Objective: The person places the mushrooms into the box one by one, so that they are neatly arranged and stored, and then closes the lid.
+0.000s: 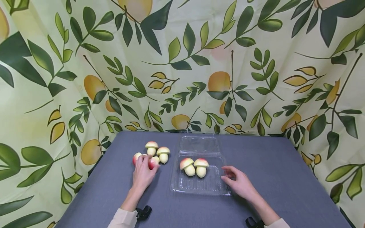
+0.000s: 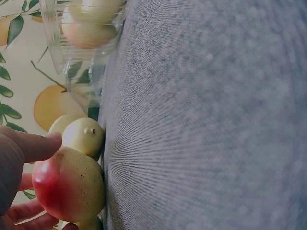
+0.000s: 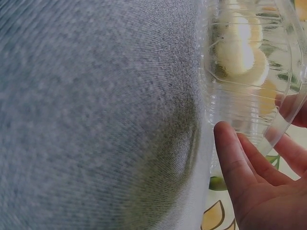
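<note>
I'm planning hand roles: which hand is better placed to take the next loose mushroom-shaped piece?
Probably the left hand: it is among the loose pieces, while the right hand is across the clear container from them.

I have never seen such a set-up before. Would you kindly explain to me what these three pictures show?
There is no machine: these are a person's two bare hands. The wide picture comes from a camera worn on the head; the others come from cameras on the left and right wrists. On the grey-blue table lies an open, clear plastic container holding two pale yellow, mushroom-shaped pieces with reddish caps. More such pieces are to its left. The left hand has its thumb and fingers around one of them; I cannot tell whether it grips firmly. The right hand is at the container's right edge, without any piece.
</note>
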The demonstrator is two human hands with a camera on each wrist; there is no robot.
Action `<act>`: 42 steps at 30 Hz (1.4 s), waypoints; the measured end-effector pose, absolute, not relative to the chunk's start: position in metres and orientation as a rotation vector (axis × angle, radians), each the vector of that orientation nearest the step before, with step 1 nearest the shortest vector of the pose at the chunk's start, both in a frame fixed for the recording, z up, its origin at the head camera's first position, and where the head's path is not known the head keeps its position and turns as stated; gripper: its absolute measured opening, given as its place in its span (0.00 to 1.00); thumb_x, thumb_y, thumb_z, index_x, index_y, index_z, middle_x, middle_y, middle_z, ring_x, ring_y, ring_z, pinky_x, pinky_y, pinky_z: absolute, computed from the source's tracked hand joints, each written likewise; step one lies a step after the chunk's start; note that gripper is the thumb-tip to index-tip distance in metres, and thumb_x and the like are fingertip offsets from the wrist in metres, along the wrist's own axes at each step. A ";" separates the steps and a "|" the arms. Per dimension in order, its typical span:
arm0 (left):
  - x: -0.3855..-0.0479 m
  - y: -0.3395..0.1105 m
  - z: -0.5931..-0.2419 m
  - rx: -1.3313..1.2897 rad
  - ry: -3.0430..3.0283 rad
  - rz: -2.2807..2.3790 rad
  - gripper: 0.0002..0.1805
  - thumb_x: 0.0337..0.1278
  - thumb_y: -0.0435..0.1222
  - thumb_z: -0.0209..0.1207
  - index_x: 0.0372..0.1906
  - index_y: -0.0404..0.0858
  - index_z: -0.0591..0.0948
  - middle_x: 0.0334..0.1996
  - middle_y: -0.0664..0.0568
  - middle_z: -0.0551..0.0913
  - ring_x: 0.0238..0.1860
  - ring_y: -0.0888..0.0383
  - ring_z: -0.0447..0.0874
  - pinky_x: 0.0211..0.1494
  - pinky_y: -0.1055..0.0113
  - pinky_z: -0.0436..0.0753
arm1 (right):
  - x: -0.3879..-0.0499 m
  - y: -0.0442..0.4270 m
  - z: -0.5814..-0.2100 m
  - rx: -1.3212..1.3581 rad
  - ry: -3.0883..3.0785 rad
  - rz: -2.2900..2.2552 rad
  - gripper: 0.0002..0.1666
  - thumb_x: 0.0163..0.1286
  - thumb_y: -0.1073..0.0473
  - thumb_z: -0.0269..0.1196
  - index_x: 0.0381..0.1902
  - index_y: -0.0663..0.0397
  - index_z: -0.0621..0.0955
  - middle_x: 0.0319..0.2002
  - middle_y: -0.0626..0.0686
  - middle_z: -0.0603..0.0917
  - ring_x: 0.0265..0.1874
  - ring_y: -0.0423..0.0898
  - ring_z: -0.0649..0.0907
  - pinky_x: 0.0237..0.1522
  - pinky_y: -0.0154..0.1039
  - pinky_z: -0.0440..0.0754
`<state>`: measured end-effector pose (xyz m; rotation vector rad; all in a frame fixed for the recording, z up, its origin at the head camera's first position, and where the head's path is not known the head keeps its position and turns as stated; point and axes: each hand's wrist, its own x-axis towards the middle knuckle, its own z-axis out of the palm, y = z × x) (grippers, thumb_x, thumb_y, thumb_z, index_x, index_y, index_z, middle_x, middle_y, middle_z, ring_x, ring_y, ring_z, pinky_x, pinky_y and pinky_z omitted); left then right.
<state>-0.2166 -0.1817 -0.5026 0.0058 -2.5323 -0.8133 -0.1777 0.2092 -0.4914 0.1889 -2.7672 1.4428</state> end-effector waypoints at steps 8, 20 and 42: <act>-0.215 -0.181 -0.503 0.002 -2.561 -0.800 0.24 0.48 0.37 0.74 0.52 0.35 0.81 0.51 0.41 0.76 0.54 0.39 0.77 0.41 0.36 0.80 | -0.178 0.209 -0.491 0.195 -2.772 1.443 0.23 0.68 0.60 0.70 0.60 0.58 0.81 0.50 0.57 0.85 0.47 0.49 0.84 0.48 0.45 0.82; -0.208 -0.181 -0.499 -0.056 -2.594 -0.846 0.23 0.44 0.32 0.66 0.51 0.34 0.81 0.51 0.43 0.80 0.54 0.39 0.76 0.48 0.39 0.79 | -0.177 0.210 -0.491 0.204 -2.772 1.446 0.23 0.68 0.59 0.70 0.60 0.58 0.80 0.50 0.57 0.85 0.47 0.49 0.84 0.49 0.47 0.82; -0.204 -0.175 -0.495 -0.253 -2.584 -0.847 0.24 0.45 0.33 0.61 0.53 0.36 0.84 0.50 0.45 0.84 0.55 0.43 0.80 0.58 0.46 0.77 | -0.177 0.209 -0.492 0.186 -2.791 1.437 0.24 0.69 0.59 0.69 0.61 0.58 0.80 0.51 0.57 0.84 0.48 0.50 0.84 0.51 0.51 0.81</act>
